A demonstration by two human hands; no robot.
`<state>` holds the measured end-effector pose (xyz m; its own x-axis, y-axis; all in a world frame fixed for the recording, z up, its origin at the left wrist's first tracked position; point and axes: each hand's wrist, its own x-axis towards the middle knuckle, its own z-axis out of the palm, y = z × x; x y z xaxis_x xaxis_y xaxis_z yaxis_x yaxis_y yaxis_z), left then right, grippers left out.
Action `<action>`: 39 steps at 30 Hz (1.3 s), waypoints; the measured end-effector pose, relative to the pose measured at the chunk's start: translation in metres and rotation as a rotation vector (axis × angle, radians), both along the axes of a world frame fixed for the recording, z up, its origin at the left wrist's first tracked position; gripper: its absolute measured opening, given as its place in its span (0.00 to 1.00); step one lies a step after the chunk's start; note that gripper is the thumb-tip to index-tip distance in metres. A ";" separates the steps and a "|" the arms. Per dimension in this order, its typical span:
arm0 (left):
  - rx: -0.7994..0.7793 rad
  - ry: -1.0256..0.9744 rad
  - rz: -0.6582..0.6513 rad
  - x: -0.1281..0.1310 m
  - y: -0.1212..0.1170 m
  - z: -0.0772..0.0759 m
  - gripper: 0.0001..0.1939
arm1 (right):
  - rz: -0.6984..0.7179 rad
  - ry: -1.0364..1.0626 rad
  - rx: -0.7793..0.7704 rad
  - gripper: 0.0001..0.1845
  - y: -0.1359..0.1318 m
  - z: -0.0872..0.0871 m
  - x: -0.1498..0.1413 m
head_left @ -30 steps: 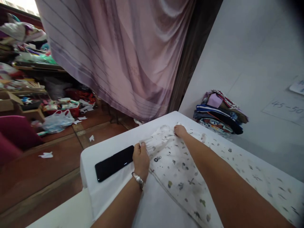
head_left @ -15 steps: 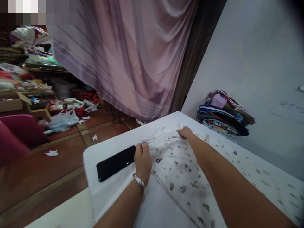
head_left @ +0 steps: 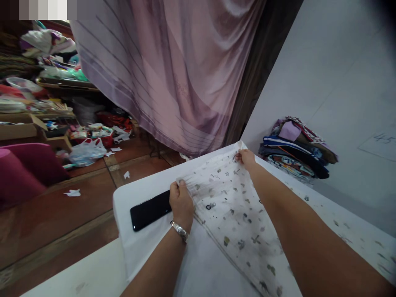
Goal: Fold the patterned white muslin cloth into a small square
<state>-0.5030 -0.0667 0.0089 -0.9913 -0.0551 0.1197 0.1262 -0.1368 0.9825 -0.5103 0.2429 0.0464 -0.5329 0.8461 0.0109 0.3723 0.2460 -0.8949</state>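
A white printed cloth point(head_left: 235, 214) with small grey and green motifs lies on a white table point(head_left: 198, 268). My left hand point(head_left: 181, 203), with a metal watch at the wrist, pinches the cloth's near-left edge. At the far edge of the cloth my right hand point(head_left: 246, 158) grips the opposite corner. The fabric is pulled taut and flat between both hands. Just left of my left hand, a black phone point(head_left: 150, 210) lies face up on the table.
A stack of folded clothes point(head_left: 295, 149) sits by the wall at the right. A pink striped curtain point(head_left: 173, 70) hangs behind the table. Cluttered shelves, boxes and a plastic bag point(head_left: 85, 151) fill the left; paper scraps lie on the brown floor.
Both hands have pulled apart, my right hand moving farther away. The bunched, gathered end of the cloth is now stretched flat.
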 end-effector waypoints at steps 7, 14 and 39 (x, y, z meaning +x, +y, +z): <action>-0.053 -0.047 -0.024 0.001 -0.001 0.004 0.10 | 0.042 -0.130 0.064 0.17 -0.017 -0.034 0.005; -0.019 -0.062 -0.022 -0.003 0.000 -0.001 0.11 | 0.145 -0.301 0.355 0.22 -0.028 -0.046 0.032; 0.087 -0.090 -0.042 -0.004 0.001 -0.003 0.12 | 0.468 -0.753 0.746 0.09 -0.069 -0.029 -0.012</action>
<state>-0.5072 -0.0662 0.0060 -0.9995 -0.0197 0.0266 0.0304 -0.2253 0.9738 -0.5222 0.1743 0.0170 -0.8762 0.4810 -0.0291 0.4819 0.8742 -0.0594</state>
